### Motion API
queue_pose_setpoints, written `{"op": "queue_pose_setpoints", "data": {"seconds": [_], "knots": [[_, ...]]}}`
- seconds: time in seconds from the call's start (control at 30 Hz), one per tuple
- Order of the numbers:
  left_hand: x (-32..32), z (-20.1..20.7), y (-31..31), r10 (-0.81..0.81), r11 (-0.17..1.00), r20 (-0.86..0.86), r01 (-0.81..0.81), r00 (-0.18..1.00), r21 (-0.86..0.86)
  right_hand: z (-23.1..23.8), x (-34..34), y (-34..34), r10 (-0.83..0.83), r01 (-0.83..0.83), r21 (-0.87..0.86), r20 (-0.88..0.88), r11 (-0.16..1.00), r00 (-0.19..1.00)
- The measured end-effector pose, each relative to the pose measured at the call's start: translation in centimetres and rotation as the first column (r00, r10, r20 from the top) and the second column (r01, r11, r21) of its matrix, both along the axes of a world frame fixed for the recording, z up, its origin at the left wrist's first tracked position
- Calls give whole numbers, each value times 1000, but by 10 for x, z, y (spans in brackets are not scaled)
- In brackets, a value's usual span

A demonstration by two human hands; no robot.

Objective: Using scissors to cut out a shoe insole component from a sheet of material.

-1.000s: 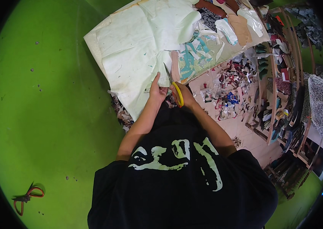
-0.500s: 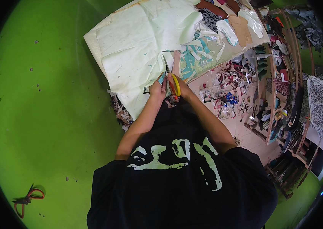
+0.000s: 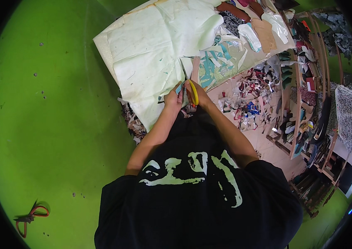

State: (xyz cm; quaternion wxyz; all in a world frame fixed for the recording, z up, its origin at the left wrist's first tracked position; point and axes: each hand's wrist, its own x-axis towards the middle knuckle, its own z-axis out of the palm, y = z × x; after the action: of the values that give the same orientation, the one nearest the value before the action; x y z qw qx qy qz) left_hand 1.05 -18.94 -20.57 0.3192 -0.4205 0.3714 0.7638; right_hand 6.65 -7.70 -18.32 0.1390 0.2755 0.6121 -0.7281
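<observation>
My right hand [image 3: 201, 96] is closed on a pair of scissors [image 3: 194, 94] with a yellow handle loop. A bit of orange shows below the loop, and the dark blades point away from me over the white sheet [image 3: 151, 54]. Close beside it, my left hand [image 3: 171, 98] pinches a small teal piece of material [image 3: 179, 88]. The two hands nearly meet at the table's near edge, and they partly hide what lies between them. A pinkish-beige strip [image 3: 195, 68] lies just beyond my right hand.
Teal and white offcuts [image 3: 213, 62] lie right of the sheet, with brown cut pieces [image 3: 263, 35] farther off. Many scraps [image 3: 250, 97] cover the floor at right, beside a wooden rack [image 3: 298, 103] of materials. Another pair of scissors [image 3: 30, 216] hangs on the green wall [image 3: 51, 137].
The view has shifted slightly. My hands keep nearly the same place and grips. Less of the scissors' orange handle shows now, and the blades sit at a slightly different angle.
</observation>
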Motion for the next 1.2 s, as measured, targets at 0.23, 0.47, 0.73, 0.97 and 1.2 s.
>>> {"op": "queue_pose_setpoints", "data": {"seconds": [0.23,0.47,0.73,0.97,1.2], "knots": [[-3,0,-5,28,998,-6,-28,1000,58,-5,-20,11,51,-46,-105,49,993,998],[-3,-5,-7,17,998,21,-18,1000,62,-10,-18,3,48,-47,103,-1,994,999],[-4,-9,-9,28,995,38,-32,999,97,-14,-21,5,39,-31,215,-29,976,999],[-4,-9,-14,29,994,12,-30,1000,105,6,-47,13,98,-101,64,47,993,994],[-4,-3,-11,42,992,12,-43,999,118,-11,-45,17,131,-136,242,39,961,991]]}}
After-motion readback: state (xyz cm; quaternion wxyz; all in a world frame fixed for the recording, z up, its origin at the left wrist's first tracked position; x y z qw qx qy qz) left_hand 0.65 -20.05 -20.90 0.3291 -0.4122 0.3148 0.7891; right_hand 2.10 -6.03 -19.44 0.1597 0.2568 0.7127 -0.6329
